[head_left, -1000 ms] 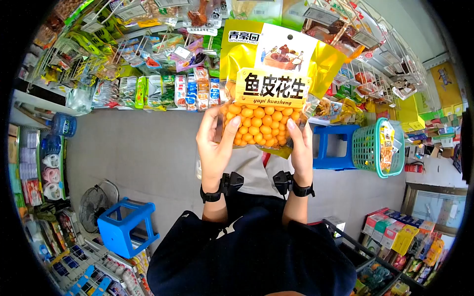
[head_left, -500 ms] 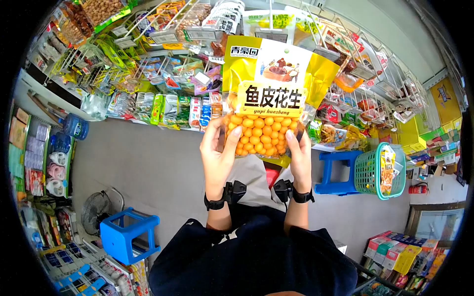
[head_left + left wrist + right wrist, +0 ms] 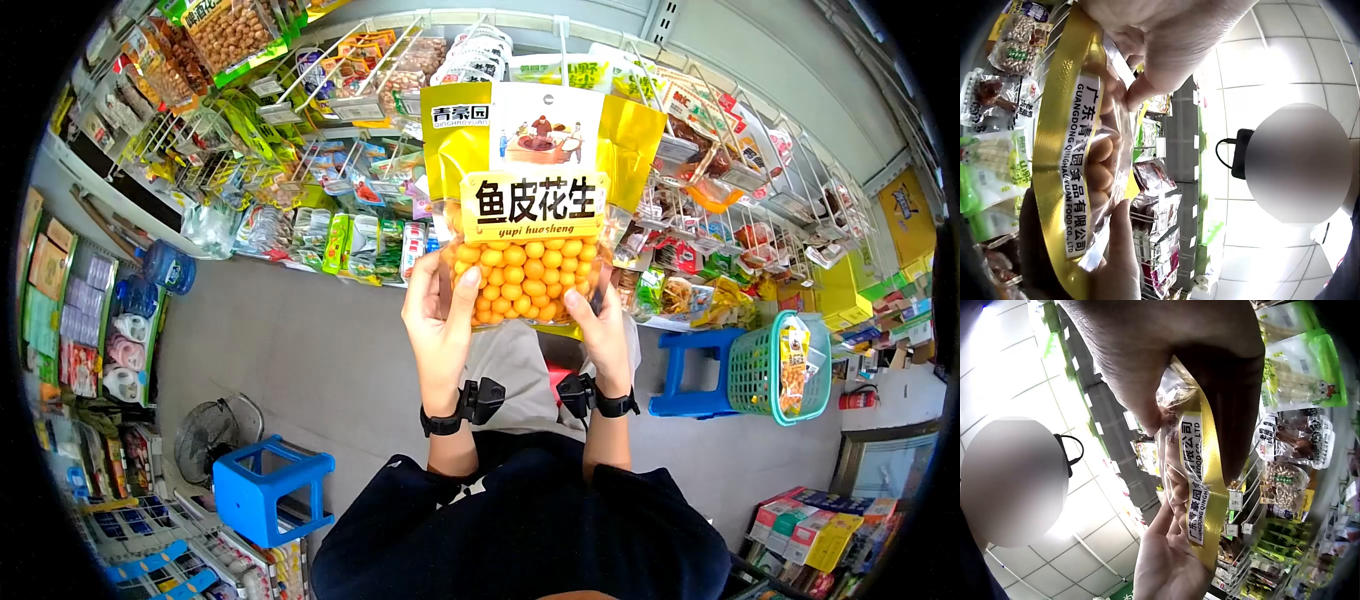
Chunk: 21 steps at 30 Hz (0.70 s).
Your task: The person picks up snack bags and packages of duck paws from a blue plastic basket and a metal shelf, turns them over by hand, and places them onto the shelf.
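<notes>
A yellow snack bag (image 3: 535,212) with a clear lower part full of round orange pieces is held upright, its printed front facing the head camera. The left hand (image 3: 440,320) grips its lower left corner, thumb on the front. At the lower right corner the right hand (image 3: 603,335) pinches it the same way. Both wrist views show the bag's bottom edge with a white printed label (image 3: 1079,169); in the right wrist view the bag (image 3: 1207,481) lies between thumb and fingers, which are partly hidden behind it.
Racks of hanging snack packets (image 3: 365,80) run behind the bag. A green basket (image 3: 755,372) holding packets stands by a blue stool (image 3: 690,372) at the right. Another blue stool (image 3: 262,490) and a fan (image 3: 205,437) are at the lower left.
The head view has tilted up, showing more of the upper racks. Both hands still hold the bag, which now appears slightly farther left than half a second ago.
</notes>
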Tool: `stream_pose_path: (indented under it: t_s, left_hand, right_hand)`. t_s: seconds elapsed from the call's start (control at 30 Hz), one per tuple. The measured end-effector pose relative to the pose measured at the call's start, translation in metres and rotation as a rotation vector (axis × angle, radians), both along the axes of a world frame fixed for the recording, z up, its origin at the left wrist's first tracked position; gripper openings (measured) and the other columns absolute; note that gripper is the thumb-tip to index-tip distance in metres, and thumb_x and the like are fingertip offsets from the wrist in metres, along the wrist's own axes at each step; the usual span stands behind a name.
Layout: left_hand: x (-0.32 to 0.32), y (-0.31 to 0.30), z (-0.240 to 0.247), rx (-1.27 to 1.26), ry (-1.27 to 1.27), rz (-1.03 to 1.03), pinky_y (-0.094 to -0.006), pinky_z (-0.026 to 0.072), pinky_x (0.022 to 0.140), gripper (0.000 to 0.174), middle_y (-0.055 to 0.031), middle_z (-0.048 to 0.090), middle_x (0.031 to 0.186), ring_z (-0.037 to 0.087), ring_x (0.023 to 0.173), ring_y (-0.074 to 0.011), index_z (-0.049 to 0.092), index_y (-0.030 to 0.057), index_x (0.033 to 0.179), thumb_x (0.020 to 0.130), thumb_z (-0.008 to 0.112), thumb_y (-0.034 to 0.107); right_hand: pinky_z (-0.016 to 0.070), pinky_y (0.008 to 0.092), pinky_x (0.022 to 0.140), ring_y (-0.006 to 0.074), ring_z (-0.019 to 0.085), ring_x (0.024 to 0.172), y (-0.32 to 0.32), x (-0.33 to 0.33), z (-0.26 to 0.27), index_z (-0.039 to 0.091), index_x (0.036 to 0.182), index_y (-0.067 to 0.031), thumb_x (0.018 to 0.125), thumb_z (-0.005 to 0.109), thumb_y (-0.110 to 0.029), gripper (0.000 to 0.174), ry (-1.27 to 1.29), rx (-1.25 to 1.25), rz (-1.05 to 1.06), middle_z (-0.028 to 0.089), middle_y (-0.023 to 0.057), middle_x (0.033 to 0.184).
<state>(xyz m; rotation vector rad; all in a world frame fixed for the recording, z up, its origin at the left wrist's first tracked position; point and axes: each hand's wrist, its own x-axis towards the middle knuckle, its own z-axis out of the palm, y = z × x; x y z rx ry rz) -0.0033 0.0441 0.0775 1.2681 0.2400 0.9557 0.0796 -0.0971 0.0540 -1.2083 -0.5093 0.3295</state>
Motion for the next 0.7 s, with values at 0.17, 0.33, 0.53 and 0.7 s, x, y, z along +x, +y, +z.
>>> stream_pose_path:
  t_s: [0.17, 0.33, 0.53, 0.7]
  left_hand:
    - [0.001, 0.011, 0.004, -0.026, -0.002, 0.007, -0.0257, 0.0388, 0.088, 0.026, -0.0095, 0.056, 0.107, 0.051, 0.100, -0.0122, 0.048, -0.0036, 0.108, 0.085, 0.057, 0.005]
    - [0.000, 0.026, 0.001, -0.021, -0.019, 0.088, -0.0241, 0.0390, 0.086, 0.025, -0.0088, 0.057, 0.105, 0.051, 0.098, -0.0110, 0.048, -0.0027, 0.107, 0.085, 0.057, 0.006]
    - [-0.013, 0.051, 0.015, -0.027, -0.053, 0.173, -0.0241, 0.0402, 0.084, 0.023, -0.0077, 0.058, 0.103, 0.052, 0.096, -0.0093, 0.048, -0.0018, 0.107, 0.087, 0.055, 0.007]
    - [-0.029, 0.072, 0.032, -0.004, -0.048, 0.141, -0.0255, 0.0358, 0.092, 0.033, -0.0087, 0.051, 0.116, 0.047, 0.106, -0.0114, 0.042, -0.0031, 0.118, 0.089, 0.051, 0.010]
  right_hand:
    - [0.0442, 0.0270, 0.083, 0.0122, 0.055, 0.096, 0.015, 0.007, -0.006, 0.046, 0.117, 0.0019, 0.080, 0.064, -0.010, 0.043, -0.001, -0.030, 0.060, 0.058, 0.0068, 0.107]
    - [0.0481, 0.0272, 0.079, 0.0132, 0.057, 0.092, 0.030, 0.009, 0.001, 0.046, 0.117, 0.0024, 0.081, 0.063, -0.009, 0.042, -0.111, -0.103, 0.096, 0.058, 0.0082, 0.106]
    - [0.0549, 0.0321, 0.070, 0.0177, 0.059, 0.091, 0.065, 0.006, 0.012, 0.046, 0.115, 0.0038, 0.084, 0.059, -0.008, 0.036, 0.071, 0.024, 0.326, 0.058, 0.0111, 0.105]
    - [0.0554, 0.0318, 0.067, 0.0185, 0.059, 0.089, 0.092, 0.009, 0.034, 0.046, 0.114, 0.0039, 0.085, 0.058, -0.008, 0.034, -0.078, -0.011, 0.421, 0.057, 0.0111, 0.105]
